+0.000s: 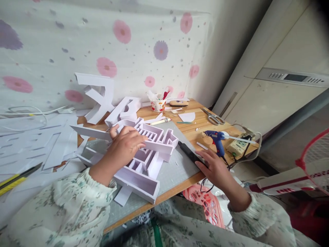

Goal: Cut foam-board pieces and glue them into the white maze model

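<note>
My left hand [125,145] is closed over a long white cardboard strip [89,132], which runs along the upper part of a white hollow cardboard form [147,156]. The form has several thin walls and open compartments and lies on a grey cutting mat [180,171]. Part of the strip is hidden under my fingers. At the mat's right side, my right hand [213,168] has its fingers around the rear end of a black, long-bodied tool [189,152] with a narrow tip. That tip points at the form's right end, and a dark cord hangs below the hand.
A blue glue gun [218,140], scissors [212,117] and a power strip [238,145] lie at the right. Behind are a paper cup [158,104], a pen [160,121] and folded white shapes [99,96]. Cut sheets [33,140] and a yellow utility knife [17,180] lie left.
</note>
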### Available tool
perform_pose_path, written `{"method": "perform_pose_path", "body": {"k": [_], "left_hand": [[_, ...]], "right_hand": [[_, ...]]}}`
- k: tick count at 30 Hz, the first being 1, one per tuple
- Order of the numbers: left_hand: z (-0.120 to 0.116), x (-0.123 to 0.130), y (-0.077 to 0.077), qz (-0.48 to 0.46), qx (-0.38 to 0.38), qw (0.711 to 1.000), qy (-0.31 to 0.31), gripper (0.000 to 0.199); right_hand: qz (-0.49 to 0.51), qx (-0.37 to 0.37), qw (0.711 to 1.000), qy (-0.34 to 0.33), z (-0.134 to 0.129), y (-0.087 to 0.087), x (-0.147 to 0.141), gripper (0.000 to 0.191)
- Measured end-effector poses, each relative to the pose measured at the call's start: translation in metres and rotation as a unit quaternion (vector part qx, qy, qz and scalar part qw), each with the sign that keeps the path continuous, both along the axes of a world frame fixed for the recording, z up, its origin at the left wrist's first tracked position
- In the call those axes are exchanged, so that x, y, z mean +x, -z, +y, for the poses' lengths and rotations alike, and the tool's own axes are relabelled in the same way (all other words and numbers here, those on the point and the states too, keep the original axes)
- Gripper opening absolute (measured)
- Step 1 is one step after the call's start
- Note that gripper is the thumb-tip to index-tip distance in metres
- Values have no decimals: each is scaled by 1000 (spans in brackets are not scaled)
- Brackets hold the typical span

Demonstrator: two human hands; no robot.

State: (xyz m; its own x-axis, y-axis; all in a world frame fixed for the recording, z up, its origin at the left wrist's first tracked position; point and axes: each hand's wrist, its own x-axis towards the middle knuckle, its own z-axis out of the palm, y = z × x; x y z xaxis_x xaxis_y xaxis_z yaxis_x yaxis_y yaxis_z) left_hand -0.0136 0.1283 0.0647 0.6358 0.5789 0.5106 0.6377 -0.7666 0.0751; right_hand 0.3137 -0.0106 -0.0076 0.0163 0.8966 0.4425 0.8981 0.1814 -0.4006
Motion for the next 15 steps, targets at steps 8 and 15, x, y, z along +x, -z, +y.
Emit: {"method": "perform_pose_path", "body": {"k": [8,15], "left_hand": [[-1,3,1,-15,27,999,13,11],[-1,6,-6,-16,52,998,32,11]], "right_hand": [[-71,-151,986,-7,19,-17,-14,50],[462,-138,876,4,5,-44,-10,37]]}}
